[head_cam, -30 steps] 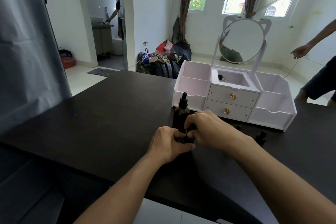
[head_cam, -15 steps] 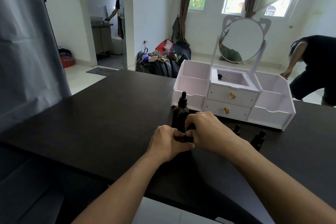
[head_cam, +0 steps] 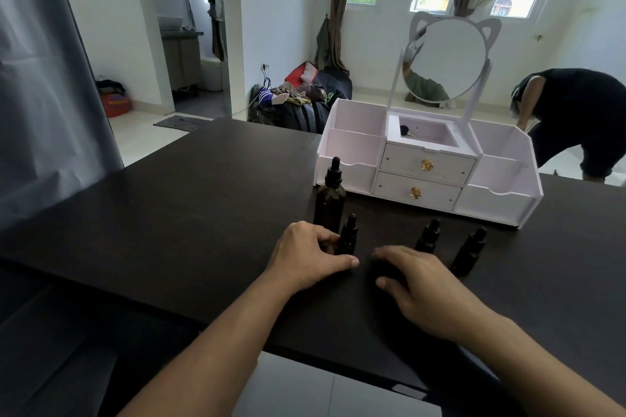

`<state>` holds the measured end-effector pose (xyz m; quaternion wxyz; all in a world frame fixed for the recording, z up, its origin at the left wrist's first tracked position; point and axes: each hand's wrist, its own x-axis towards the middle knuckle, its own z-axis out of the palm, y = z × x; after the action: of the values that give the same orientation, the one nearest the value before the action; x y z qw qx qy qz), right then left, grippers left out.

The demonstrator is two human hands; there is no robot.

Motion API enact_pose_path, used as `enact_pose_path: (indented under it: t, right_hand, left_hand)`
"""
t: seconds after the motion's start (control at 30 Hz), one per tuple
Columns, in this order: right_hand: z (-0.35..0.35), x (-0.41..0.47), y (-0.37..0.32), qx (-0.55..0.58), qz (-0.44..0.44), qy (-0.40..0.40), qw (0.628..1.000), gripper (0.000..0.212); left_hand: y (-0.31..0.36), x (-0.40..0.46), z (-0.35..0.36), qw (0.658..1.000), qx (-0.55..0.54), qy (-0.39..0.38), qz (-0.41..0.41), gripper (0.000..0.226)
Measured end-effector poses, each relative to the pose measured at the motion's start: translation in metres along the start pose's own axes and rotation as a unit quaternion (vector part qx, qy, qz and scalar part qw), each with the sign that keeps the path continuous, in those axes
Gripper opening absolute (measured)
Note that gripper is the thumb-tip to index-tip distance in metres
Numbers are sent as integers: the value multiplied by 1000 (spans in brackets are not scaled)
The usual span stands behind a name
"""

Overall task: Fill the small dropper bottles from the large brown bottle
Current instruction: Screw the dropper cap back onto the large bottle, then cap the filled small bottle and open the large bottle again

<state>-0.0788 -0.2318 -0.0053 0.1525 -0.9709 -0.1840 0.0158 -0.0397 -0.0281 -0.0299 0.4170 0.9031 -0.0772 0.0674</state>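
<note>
The large brown bottle (head_cam: 330,201) with a black dropper cap stands upright on the dark table (head_cam: 189,213). Right in front of it is a small dark dropper bottle (head_cam: 349,239), capped and upright. My left hand (head_cam: 306,257) holds this small bottle at its base, with fingers curled against its left side and the thumb lying in front. My right hand (head_cam: 418,284) rests on the table with relaxed fingers and holds nothing. Two more small dropper bottles (head_cam: 427,238) (head_cam: 470,252) stand capped just beyond my right hand.
A white vanity organiser (head_cam: 430,173) with two drawers and a cat-ear mirror (head_cam: 447,57) stands behind the bottles. A person in black (head_cam: 572,118) bends over on the floor at the far right. The table's near edge runs under my forearms.
My right hand has come off the small bottle's cap and dropped right onto the table. The two other small bottles are uncovered. My left hand stays at the bottle.
</note>
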Motion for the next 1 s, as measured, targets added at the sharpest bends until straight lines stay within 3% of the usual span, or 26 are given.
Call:
enact_pose_path:
  t: [0.3,0.53,0.87,1.0]
  right_hand:
    - [12,-37,19,-52,-67,-74,994,76]
    - [8,-53,26,-44,-58,-65,995,60]
    - [12,-67,37,0,9,77,997,52]
    - [13,-69,42,6,25,86,996,52]
  left_hand:
    - [5,3,3,999,40,-14,-17,45]
    - [26,8,19,993,112,3,-35,43]
    - [43,15,45,981,171,59,-72,38]
    - [45,17,48,979,177,67,-76,42]
